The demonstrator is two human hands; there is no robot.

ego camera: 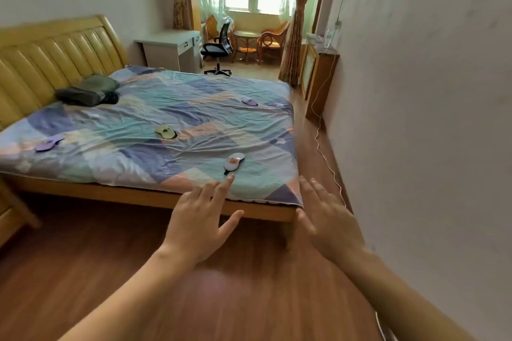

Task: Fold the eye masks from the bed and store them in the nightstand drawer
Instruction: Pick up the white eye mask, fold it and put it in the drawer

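Both arms reach forward toward the bed with the blue-and-peach patchwork sheet: left hand palm down, fingers spread and holding nothing, index tip just short of the light blue eye mask with an orange patch near the bed's near edge. Right hand also spread and free of any object, at the bed's near corner. Other masks lie flat on the bed (none folded): yellow-green eye mask mid-bed, purple eye mask toward the headboard side, small lilac eye mask toward the far edge.
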